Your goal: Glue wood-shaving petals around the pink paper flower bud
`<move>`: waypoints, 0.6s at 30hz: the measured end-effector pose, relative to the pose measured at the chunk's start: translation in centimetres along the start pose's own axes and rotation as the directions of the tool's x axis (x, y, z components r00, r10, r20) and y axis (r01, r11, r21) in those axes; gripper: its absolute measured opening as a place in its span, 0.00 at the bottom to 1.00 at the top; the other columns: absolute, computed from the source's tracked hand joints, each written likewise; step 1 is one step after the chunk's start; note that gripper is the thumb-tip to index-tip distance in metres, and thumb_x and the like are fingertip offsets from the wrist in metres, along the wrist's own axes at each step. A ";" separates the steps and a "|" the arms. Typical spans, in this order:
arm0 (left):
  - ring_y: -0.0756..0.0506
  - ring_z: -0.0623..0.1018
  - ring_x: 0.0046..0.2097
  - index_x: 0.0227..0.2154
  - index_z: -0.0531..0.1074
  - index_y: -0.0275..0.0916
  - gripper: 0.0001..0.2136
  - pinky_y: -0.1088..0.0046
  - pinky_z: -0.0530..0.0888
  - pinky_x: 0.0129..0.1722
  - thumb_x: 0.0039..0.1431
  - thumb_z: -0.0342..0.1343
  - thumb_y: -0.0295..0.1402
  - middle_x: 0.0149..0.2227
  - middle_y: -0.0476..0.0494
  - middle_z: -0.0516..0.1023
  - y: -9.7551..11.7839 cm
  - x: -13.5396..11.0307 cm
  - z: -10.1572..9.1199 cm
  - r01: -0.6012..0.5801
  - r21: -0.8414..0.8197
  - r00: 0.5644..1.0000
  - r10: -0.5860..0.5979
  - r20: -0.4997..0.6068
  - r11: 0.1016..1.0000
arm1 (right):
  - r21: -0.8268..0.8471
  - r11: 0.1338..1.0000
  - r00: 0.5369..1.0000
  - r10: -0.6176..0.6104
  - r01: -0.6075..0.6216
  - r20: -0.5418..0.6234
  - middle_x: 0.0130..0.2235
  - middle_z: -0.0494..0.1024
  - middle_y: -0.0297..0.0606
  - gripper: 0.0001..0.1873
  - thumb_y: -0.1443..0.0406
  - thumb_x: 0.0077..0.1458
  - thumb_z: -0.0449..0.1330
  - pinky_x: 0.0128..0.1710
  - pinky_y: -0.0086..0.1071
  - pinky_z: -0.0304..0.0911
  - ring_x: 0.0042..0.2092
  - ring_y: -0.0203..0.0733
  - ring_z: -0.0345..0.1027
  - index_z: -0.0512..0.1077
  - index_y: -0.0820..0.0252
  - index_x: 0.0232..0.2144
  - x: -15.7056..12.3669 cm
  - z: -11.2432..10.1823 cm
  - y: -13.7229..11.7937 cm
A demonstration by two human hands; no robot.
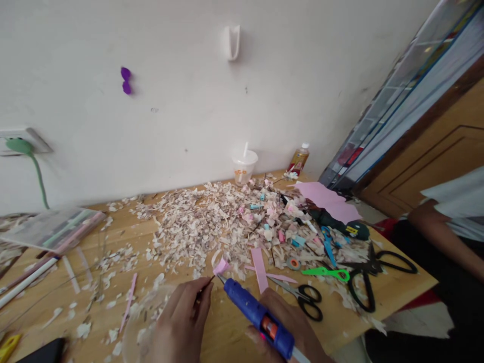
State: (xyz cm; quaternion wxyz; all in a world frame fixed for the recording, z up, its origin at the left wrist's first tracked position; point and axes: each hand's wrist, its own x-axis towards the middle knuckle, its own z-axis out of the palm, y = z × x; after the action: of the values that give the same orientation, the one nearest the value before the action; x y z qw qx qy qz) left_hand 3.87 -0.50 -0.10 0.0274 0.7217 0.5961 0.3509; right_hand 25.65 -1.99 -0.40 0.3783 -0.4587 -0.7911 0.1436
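Note:
My right hand (293,327) is wrapped round a blue glue gun (257,316) with an orange trigger, its nozzle pointing up and left. The nozzle tip meets a small pink piece (221,266) on the end of a thin dark stick (204,288). My left hand (181,322) pinches that stick between thumb and fingers, low at the centre of the view. Both hands hover over the wooden table (227,327) near its front edge.
A wide heap of pale paper scraps (196,227) covers the table's middle. Right of my hands lie several scissors: black (302,297), green-handled (327,273) and large black (372,277). Pink sheet (327,200), plastic cup (244,166), bottle (298,159) at the back. Another person's arm (442,237) at right.

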 end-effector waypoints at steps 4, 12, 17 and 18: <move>0.49 0.84 0.30 0.43 0.74 0.46 0.07 0.77 0.80 0.34 0.70 0.53 0.39 0.34 0.52 0.84 -0.3 -0.1 0.2 -0.043 0.028 0.999 0.043 -0.018 0.999 | -0.044 0.999 0.999 -0.022 0.021 -0.024 0.28 0.72 0.30 0.18 0.51 0.74 0.43 0.24 0.29 0.60 0.26 0.36 0.71 0.61 0.53 0.35 -0.1 0.3 0.3; 0.49 0.84 0.31 0.39 0.74 0.46 0.10 0.77 0.79 0.31 0.72 0.49 0.40 0.32 0.52 0.83 0.6 0.2 0.2 -0.027 0.048 0.996 0.031 -0.080 0.999 | -0.002 1.000 1.000 0.012 -0.012 0.000 0.29 0.72 0.30 0.17 0.53 0.73 0.43 0.26 0.29 0.64 0.27 0.37 0.73 0.63 0.53 0.35 0.1 -0.2 -0.1; 0.48 0.84 0.32 0.39 0.75 0.46 0.10 0.76 0.79 0.32 0.71 0.50 0.41 0.33 0.52 0.83 0.6 0.1 0.4 -0.003 -0.003 0.997 0.003 -0.071 1.000 | 0.095 0.995 0.999 0.023 -0.026 0.040 0.32 0.76 0.35 0.10 0.58 0.71 0.49 0.31 0.29 0.69 0.33 0.40 0.76 0.65 0.53 0.38 0.6 -1.1 -0.5; 0.48 0.84 0.32 0.39 0.75 0.46 0.10 0.76 0.79 0.33 0.71 0.50 0.40 0.33 0.52 0.83 0.6 0.0 0.4 0.010 -0.020 0.998 -0.012 -0.069 1.000 | 0.104 0.994 1.000 0.019 -0.021 0.020 0.35 0.78 0.37 0.08 0.58 0.70 0.50 0.34 0.30 0.71 0.36 0.42 0.77 0.66 0.53 0.41 0.6 -1.2 -0.4</move>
State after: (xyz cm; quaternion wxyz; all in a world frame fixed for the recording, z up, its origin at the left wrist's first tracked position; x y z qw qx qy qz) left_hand 4.57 -0.53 -0.20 0.0159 0.7055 0.5970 0.3815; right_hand 26.10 -1.87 0.88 0.3930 -0.4448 -0.7813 0.1928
